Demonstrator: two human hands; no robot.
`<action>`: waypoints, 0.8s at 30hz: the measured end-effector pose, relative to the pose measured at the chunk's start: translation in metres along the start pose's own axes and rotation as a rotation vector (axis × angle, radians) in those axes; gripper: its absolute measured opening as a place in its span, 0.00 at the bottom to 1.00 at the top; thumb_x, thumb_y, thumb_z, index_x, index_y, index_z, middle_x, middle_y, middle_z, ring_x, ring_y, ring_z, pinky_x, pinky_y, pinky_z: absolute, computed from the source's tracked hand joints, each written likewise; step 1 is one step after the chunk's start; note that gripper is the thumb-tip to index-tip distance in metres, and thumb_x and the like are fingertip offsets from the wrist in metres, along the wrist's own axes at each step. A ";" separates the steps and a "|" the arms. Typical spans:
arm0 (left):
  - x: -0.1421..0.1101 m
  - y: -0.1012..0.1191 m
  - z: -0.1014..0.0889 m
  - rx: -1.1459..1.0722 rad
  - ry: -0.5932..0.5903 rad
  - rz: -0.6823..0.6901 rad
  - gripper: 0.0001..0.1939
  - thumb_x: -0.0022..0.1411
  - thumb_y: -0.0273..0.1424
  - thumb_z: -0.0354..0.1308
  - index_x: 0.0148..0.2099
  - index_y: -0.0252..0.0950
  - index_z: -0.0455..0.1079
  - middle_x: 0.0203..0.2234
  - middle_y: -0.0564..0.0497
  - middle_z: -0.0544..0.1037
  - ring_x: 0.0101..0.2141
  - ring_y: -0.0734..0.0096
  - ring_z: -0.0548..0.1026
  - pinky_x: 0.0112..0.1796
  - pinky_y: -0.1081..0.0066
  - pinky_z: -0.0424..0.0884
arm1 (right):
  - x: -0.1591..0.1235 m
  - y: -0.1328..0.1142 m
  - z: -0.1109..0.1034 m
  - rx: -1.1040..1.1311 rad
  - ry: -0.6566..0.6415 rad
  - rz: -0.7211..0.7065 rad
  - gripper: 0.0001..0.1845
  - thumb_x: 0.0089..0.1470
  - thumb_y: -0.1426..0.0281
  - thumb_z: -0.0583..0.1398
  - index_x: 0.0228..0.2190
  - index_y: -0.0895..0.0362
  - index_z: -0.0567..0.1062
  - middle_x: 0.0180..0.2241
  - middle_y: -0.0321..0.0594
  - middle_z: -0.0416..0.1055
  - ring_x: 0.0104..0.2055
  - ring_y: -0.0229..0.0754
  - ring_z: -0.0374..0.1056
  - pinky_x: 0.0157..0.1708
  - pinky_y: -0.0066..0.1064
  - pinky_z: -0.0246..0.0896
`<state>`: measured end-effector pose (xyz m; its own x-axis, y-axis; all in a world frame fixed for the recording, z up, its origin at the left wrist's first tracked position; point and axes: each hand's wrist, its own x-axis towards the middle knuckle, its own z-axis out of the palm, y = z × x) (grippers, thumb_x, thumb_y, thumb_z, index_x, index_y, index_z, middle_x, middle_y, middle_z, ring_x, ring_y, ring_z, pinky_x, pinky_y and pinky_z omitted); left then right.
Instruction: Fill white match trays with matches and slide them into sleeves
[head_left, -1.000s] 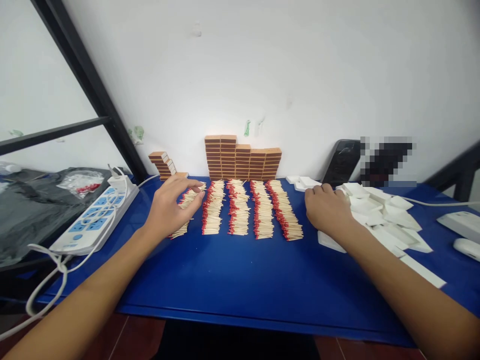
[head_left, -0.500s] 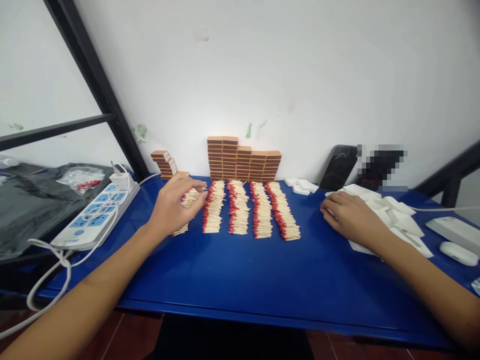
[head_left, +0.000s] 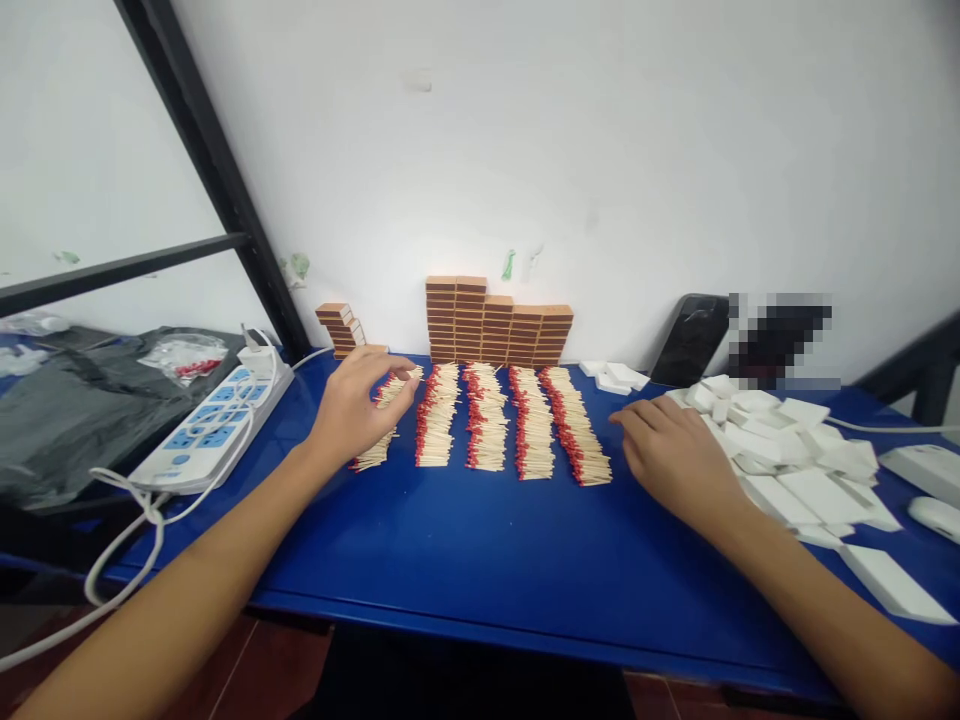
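Observation:
My left hand point(head_left: 364, 400) is over the leftmost row of matches point(head_left: 373, 455), its fingers curved and a small gap left between thumb and fingertips. That hand covers much of the row. To its right lie more rows of red-headed matches, among them a middle row point(head_left: 487, 420) and a far-right row point(head_left: 577, 430). My right hand point(head_left: 667, 450) hovers or rests, I cannot tell which, between this last row and a pile of white paper trays point(head_left: 795, 450). Its fingers are loosely bent and apart, and nothing shows in them.
Stacked matchboxes point(head_left: 495, 325) stand against the wall, with a smaller stack point(head_left: 341, 325) to their left. A few white trays point(head_left: 615, 377) lie behind the rows. A phone point(head_left: 690, 340) leans on the wall. A power strip point(head_left: 214, 425) with a cable occupies the left side.
My right hand has moved left, off the white pile toward the matches, uncovering more white trays. My left hand stays over the leftmost row. The view has shifted slightly.

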<state>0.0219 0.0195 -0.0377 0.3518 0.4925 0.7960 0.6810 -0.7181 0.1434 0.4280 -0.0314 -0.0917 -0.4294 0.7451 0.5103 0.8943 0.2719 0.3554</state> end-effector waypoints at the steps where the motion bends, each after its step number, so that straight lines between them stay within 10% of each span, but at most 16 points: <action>1: 0.002 -0.004 -0.002 0.032 -0.009 -0.008 0.07 0.68 0.32 0.60 0.45 0.37 0.76 0.36 0.50 0.83 0.41 0.64 0.77 0.47 0.64 0.73 | 0.000 -0.003 -0.001 0.033 0.046 -0.013 0.11 0.63 0.77 0.55 0.38 0.61 0.78 0.36 0.49 0.76 0.41 0.52 0.67 0.40 0.41 0.58; 12: 0.059 -0.122 -0.043 0.597 -0.229 -0.433 0.26 0.65 0.47 0.60 0.57 0.34 0.73 0.50 0.39 0.77 0.53 0.47 0.71 0.55 0.55 0.68 | 0.090 -0.051 -0.026 0.298 0.361 -0.066 0.09 0.66 0.74 0.55 0.36 0.58 0.76 0.32 0.45 0.75 0.36 0.49 0.67 0.38 0.39 0.60; 18: 0.066 -0.141 -0.015 0.647 -0.356 -0.461 0.37 0.51 0.48 0.71 0.58 0.35 0.70 0.55 0.36 0.73 0.57 0.40 0.70 0.55 0.55 0.67 | 0.079 -0.050 -0.006 0.348 0.433 -0.072 0.08 0.66 0.73 0.57 0.36 0.59 0.76 0.30 0.43 0.74 0.35 0.47 0.67 0.38 0.38 0.62; 24: 0.050 -0.140 0.024 0.695 -0.223 -0.706 0.45 0.59 0.57 0.59 0.64 0.25 0.59 0.54 0.26 0.69 0.46 0.38 0.78 0.43 0.55 0.74 | 0.069 -0.044 0.000 0.452 0.444 0.021 0.06 0.65 0.73 0.58 0.36 0.57 0.75 0.31 0.42 0.74 0.34 0.45 0.69 0.37 0.37 0.64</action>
<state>-0.0409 0.1564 -0.0321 -0.2123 0.8250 0.5238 0.9772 0.1827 0.1084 0.3591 0.0083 -0.0724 -0.3356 0.4561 0.8242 0.8264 0.5625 0.0252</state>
